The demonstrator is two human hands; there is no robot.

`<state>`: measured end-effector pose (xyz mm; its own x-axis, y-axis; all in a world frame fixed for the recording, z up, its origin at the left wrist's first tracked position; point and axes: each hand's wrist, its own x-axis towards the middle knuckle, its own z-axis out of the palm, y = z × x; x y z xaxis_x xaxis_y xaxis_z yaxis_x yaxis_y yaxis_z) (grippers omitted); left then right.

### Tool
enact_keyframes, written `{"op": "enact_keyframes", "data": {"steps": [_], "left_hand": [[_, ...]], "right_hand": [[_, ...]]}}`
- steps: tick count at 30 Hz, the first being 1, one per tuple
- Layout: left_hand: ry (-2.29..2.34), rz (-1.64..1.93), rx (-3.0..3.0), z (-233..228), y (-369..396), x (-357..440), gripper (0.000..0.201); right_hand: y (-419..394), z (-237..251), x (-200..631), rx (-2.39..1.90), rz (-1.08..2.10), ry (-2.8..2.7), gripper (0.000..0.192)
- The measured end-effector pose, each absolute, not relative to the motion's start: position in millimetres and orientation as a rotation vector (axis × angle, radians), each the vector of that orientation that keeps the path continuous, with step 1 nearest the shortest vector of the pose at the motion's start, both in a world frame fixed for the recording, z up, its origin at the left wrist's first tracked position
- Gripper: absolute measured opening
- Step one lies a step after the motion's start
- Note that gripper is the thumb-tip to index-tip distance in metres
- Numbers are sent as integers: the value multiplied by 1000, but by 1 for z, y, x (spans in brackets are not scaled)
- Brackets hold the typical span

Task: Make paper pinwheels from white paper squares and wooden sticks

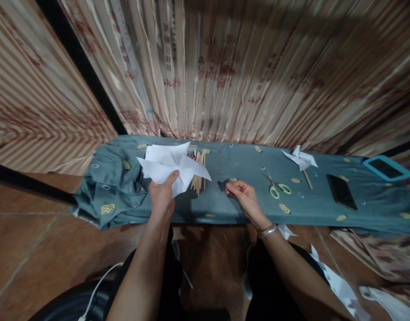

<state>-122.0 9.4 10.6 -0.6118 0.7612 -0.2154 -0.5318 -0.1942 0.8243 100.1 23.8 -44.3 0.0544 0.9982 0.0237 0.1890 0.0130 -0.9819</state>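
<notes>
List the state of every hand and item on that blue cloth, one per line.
left hand: closed on the folded white paper, lifted above the cloth.
right hand: fingertips pinched together over the blue cloth; what they hold is too small to tell.
wooden sticks: lying in a loose bundle.
scissors: lying flat, untouched.
paper pinwheel: finished, on its stick, lying down.
phone: screen dark.
blue-cased tablet: screen dark.
</notes>
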Motion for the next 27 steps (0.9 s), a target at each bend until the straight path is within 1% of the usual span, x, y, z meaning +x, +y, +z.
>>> {"op": "enact_keyframes", "data": {"steps": [3, 4, 6, 7, 10, 14, 19, 23, 27], "left_hand": [[1223, 2019, 249, 16, 11, -144, 39], [1241, 2046, 230, 18, 10, -149, 38], [1274, 2077, 205, 22, 8, -157, 34], [1283, 2084, 206, 23, 7, -161, 32], [1293, 2100, 223, 24, 5, -169, 33], [1321, 2093, 205, 21, 6, -179, 37], [1308, 2093, 190, 18, 6, -183, 41], [1300, 2083, 181, 17, 5, -183, 44], [1289, 2057, 178, 17, 3, -181, 45]], "right_hand": [[46, -41, 79, -1380, 984, -1513, 38], [55, -38, 71, -1392, 951, -1594, 32], [74, -28, 54, -1397, 884, -1770, 13], [84, -23, 46, -1397, 846, -1864, 13], [112, -6, 23, -1421, 659, -2134, 24], [144, 6, -2, -1501, 404, -2426, 23], [168, 7, -22, -1520, 131, -2684, 29], [176, 8, -32, -1495, -25, -2851, 29], [181, 10, -37, -1466, -103, -2951, 28]]}}
